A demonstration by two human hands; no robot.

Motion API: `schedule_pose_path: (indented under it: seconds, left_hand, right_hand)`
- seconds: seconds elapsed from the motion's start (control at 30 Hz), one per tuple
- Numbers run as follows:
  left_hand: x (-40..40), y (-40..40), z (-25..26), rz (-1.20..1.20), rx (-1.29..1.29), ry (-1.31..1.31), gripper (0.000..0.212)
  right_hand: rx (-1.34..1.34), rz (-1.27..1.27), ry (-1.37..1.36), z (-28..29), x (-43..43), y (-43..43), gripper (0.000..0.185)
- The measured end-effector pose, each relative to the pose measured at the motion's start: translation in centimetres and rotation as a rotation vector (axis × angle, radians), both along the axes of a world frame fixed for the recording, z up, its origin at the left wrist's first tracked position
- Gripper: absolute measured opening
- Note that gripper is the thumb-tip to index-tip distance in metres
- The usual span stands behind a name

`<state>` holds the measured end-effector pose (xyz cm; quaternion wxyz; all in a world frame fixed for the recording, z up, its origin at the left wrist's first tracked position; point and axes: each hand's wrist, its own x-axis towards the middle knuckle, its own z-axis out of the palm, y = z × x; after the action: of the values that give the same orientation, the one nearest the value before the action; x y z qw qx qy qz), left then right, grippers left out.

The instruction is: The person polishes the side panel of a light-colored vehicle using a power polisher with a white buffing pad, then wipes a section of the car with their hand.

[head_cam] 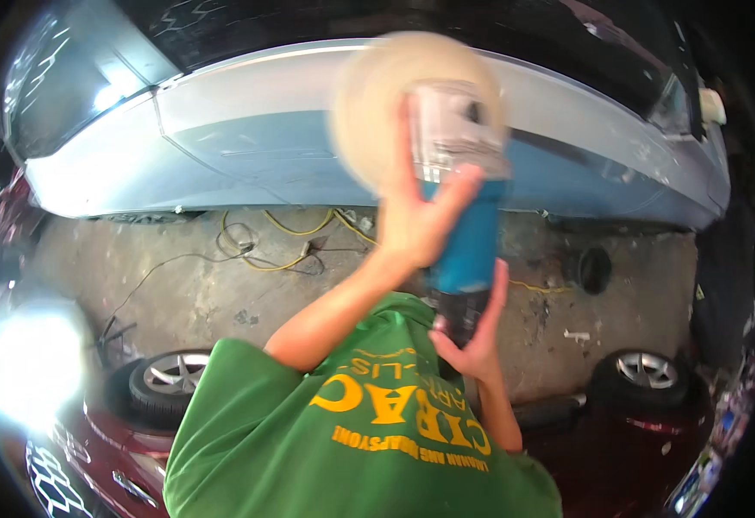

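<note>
A blue and black rotary polisher (468,233) with a metal gear head is held up in front of the silver car (235,146). My left hand (416,213) wraps around its body just behind the head. Lower down, my right hand (481,343) grips the black rear end of the tool. The round cream pad (361,110) at the top is blurred and overlaps the car's side panel and window edge in the picture. Whether the pad touches the paint cannot be told.
Behind me stands a dark red car (112,447) with its wheels towards me. A yellow hose or cable (287,231) and thin dark cords (183,257) lie on the concrete floor (177,291). A bright lamp (34,369) glares at the left; a side mirror (713,107) juts out at the right.
</note>
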<state>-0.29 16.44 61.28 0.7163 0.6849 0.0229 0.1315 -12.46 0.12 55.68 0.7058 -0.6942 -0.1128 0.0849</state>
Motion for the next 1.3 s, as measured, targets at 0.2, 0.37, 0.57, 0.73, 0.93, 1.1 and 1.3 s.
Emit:
schedule_pose_path:
  seconds: [0.2,0.37,0.57,0.73,0.93,1.1,1.3]
  left_hand:
    - [-3.1,11.5,-1.5,0.353,-0.083,-0.108,0.087]
    - [-5.1,14.5,-2.3,0.322,-0.378,-0.133,0.076]
    - [-3.8,7.9,-2.7,0.355,0.035,-0.097,0.096]
    - [-0.4,-4.5,-0.4,-0.145,-0.162,0.031,0.121]
    - [5.5,-20.2,-2.5,-0.44,0.147,-0.051,0.124]
    - [9.1,-31.4,-1.9,-0.604,0.164,0.067,0.12]
    - [9.6,-32.7,-1.1,-0.538,0.136,0.093,0.12]
  right_hand:
    - [-0.076,0.41,-0.116,-0.5,3.4,6.9,0.119]
    - [-0.092,0.494,-0.1,0.2,4.6,9.3,0.12]
    - [-0.04,0.347,0.274,2.2,3.3,3.8,0.12]
    - [-0.145,-0.114,0.132,1.4,1.2,-5.2,0.113]
    - [0.02,-0.499,0.434,0.5,0.8,-16.8,0.084]
    - [0.081,-0.596,0.407,-0.1,3.2,-26.3,0.077]
    - [0.013,-0.491,0.468,0.4,4.2,-29.5,0.094]
